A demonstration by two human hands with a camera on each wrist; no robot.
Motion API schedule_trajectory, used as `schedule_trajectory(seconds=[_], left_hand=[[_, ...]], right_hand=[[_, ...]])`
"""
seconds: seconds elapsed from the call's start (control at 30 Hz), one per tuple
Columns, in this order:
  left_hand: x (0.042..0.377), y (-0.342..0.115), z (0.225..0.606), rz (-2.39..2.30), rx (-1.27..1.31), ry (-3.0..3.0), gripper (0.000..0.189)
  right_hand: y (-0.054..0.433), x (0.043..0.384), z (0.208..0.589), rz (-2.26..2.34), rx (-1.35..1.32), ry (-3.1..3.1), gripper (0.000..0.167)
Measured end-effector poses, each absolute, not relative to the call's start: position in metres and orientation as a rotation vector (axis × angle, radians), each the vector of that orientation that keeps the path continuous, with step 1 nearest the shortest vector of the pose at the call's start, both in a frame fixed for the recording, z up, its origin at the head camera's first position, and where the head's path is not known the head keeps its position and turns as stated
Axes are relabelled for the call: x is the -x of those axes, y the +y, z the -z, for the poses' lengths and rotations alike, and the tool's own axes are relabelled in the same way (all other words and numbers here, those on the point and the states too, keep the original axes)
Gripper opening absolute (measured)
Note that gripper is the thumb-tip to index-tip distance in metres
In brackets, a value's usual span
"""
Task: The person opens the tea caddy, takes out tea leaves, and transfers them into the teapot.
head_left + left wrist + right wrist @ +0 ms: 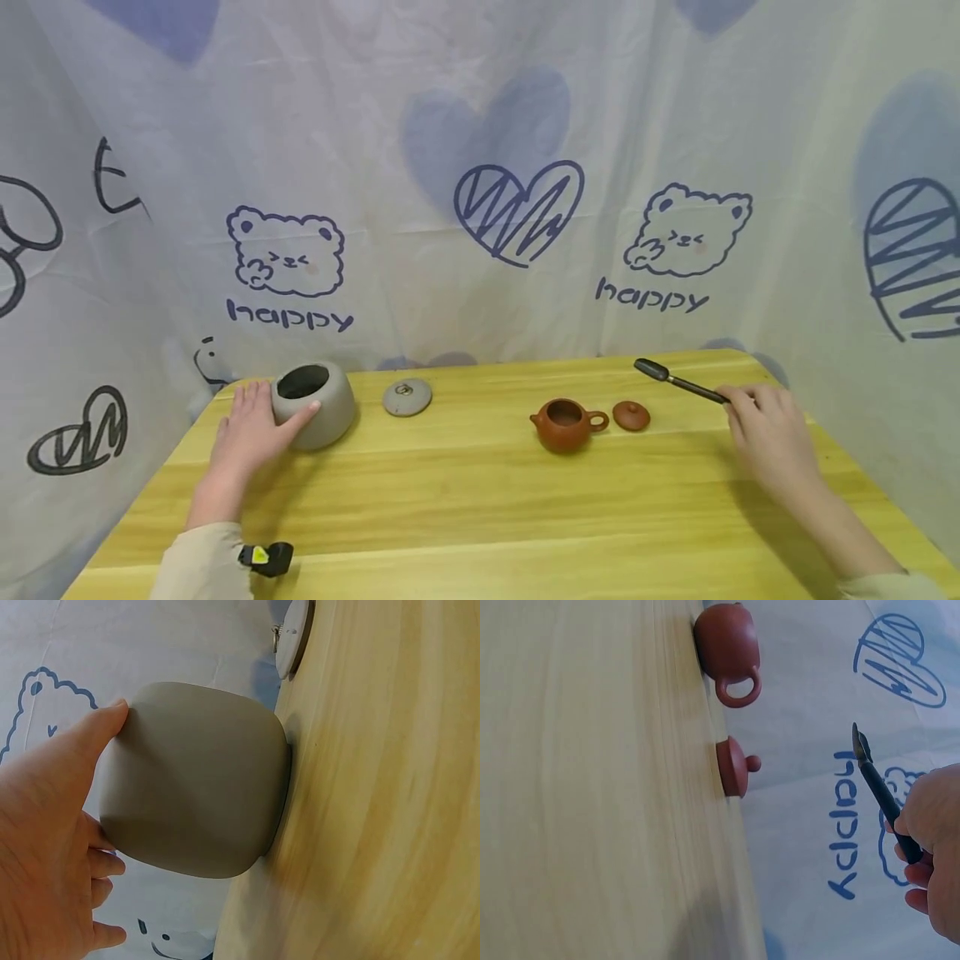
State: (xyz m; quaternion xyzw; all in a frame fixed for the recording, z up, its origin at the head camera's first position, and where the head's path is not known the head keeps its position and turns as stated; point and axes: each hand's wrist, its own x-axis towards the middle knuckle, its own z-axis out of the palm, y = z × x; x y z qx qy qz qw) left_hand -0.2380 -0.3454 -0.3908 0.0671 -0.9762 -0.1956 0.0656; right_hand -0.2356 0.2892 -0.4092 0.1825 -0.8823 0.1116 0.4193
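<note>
On the left of the table stands a grey round jar, its mouth open. My left hand holds it, thumb on the near side by the rim and fingers along the left side; in the left wrist view the jar hides part of the fingers. My right hand pinches a black tea scoop by its handle end, the scoop's head pointing left above the table. A reddish-brown clay teapot sits uncovered at right of centre, spout to the left. Its small knobbed lid lies by the handle.
The jar's grey lid lies just right of the jar, ring side up. Behind the wooden table hangs a white curtain with printed bears and hearts. A black wrist device shows beside my left sleeve.
</note>
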Motion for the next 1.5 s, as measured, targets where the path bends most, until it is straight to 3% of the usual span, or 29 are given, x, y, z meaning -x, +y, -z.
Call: schedule_trajectory(seconds=[1.5], left_hand=[[0.244, -0.344, 0.391, 0.558, -0.211, -2.979, 0.114]], right_hand=[[0.161, 0.267, 0.398, -0.276, -0.721, -2.156, 0.019]])
